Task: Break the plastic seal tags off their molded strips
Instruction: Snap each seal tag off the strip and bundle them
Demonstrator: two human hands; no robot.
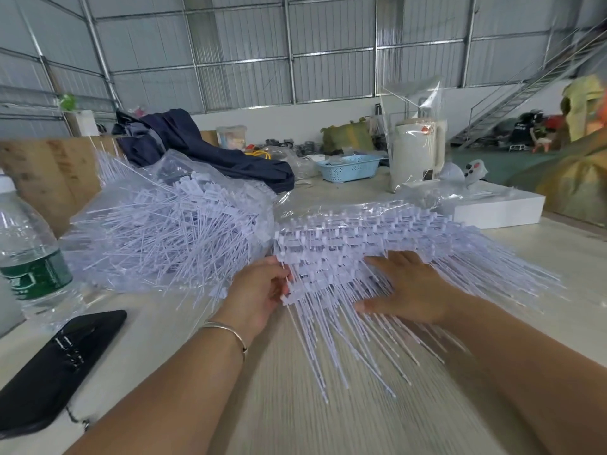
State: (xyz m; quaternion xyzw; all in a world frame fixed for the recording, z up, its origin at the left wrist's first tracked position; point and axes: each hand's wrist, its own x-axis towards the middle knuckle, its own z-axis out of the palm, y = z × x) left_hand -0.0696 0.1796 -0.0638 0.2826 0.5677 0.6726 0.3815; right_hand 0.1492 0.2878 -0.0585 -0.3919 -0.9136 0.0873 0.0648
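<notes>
White molded strips (361,244) under both hands; bottle label (36,274) unreadable

Nothing can be read: the green label on the water bottle (36,274) is too blurred to make out.

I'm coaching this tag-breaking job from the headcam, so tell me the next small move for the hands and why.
Probably snap the near strip free: the left hand already pinches the left end of the stacked molded strips, while the right hand lies flat on top, holding the stack down. Twisting that pinched end away should break tags off, to join the loose tag pile on the left.
</notes>
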